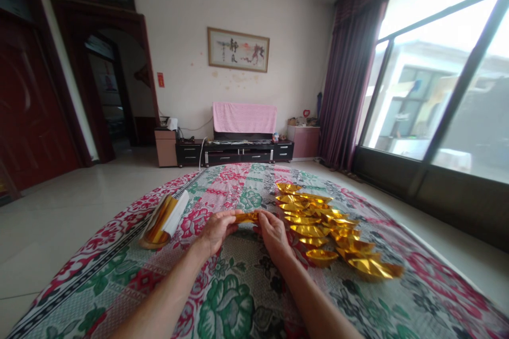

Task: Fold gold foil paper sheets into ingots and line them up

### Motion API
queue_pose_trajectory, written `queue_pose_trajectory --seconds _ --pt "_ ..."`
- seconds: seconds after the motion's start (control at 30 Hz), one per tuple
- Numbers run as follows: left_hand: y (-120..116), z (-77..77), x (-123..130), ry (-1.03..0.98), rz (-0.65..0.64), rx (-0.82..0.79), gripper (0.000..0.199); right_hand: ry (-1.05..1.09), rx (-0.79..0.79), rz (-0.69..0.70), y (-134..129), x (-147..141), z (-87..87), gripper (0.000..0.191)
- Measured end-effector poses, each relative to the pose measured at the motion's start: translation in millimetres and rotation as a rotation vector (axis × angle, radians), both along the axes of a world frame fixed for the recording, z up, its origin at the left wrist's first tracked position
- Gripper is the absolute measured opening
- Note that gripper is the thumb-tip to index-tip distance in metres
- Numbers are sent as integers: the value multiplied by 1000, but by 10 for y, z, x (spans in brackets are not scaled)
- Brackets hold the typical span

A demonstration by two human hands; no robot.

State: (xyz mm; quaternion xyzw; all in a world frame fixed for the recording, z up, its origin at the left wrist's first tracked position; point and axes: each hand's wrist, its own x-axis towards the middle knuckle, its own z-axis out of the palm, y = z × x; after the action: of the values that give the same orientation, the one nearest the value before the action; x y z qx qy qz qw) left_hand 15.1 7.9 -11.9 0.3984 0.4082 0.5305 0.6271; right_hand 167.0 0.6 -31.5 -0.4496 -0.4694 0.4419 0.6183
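Note:
A narrow strip of folded gold foil paper (247,217) is stretched between my two hands, above the middle of the flowered cloth. My left hand (217,230) pinches its left end, fingers closed. At its right end my right hand (273,230) grips it the same way, thumb on top. To the right, several folded gold boat-shaped pieces (310,231) stand in rows, the nearest ones a short way from my right hand. Left of my left hand lies a stack of gold sheets (164,218) in a white wrapper (178,212).
The flowered cloth (226,307) covers a large surface with a rounded far edge. Beyond it stand a low black cabinet (225,157), a pink cloth (244,117) over a screen, and side cabinets. Windows and a purple curtain (345,85) are at the right.

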Motion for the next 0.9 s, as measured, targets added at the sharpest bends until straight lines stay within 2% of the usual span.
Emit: queue_pose_trajectory --seconds 0.23,0.47,0.63,0.8,0.9 --pt "1 -9 -17 12 -33 -3 28 -16 -16 -10 -10 -5 10 41" --pt "9 -17 7 39 45 3 27 -82 20 5 -6 -11 -4 41" --pt "-14 2 31 63 -29 -4 30 -32 12 -49 -10 -9 13 41" --pt "-12 10 27 71 54 29 30 -51 28 -1 -28 -13 22 40" --pt "-9 13 29 75 21 11 31 -27 15 -23 -29 -9 22 41"
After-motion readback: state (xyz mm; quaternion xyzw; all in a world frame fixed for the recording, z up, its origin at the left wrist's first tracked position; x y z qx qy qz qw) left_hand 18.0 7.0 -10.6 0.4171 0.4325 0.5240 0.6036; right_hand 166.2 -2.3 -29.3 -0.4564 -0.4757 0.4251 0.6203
